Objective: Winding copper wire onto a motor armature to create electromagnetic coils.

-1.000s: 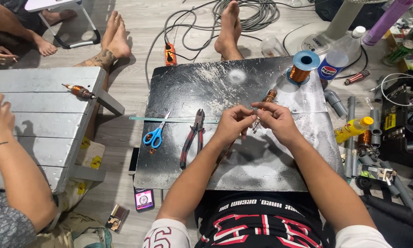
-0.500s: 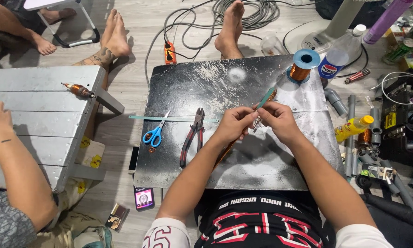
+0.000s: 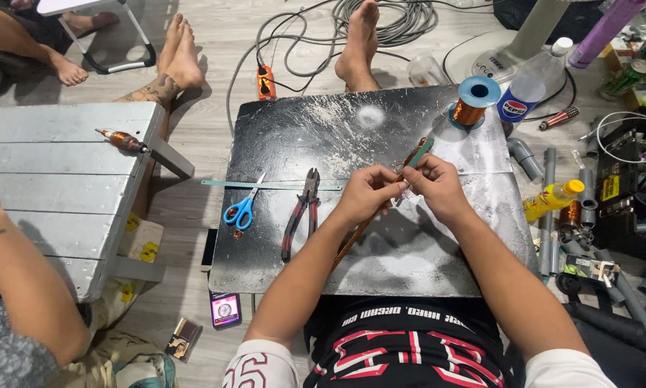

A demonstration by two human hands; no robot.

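A scuffed black board served as the tabletop (image 3: pixel 323 129), and beside it, to the person's left, stood a grey slatted wooden bench (image 3: pixel 57 187) with a copper-wound armature (image 3: pixel 121 140) lying on it and another person's forearm (image 3: pixel 21 287) resting along its near edge. On the far right corner of the tabletop stood a blue-flanged spool of copper wire (image 3: pixel 474 100). Over the middle, both hands met: the left hand (image 3: pixel 366 194) and the right hand (image 3: pixel 438 188) were each pinched shut on a thin teal strip with copper winding (image 3: pixel 416 153), whose long axis ran diagonally, rising away from the fingers toward the spool and trailing down under the left wrist. Both hands sat equally close to it, fingertips nearly touching. Well to the left of them lay red-handled pliers (image 3: pixel 301 212), blue-handled scissors (image 3: pixel 242 210) and a long pale-green strip (image 3: pixel 265 186), all untouched. No container on the tabletop held anything I could make out.
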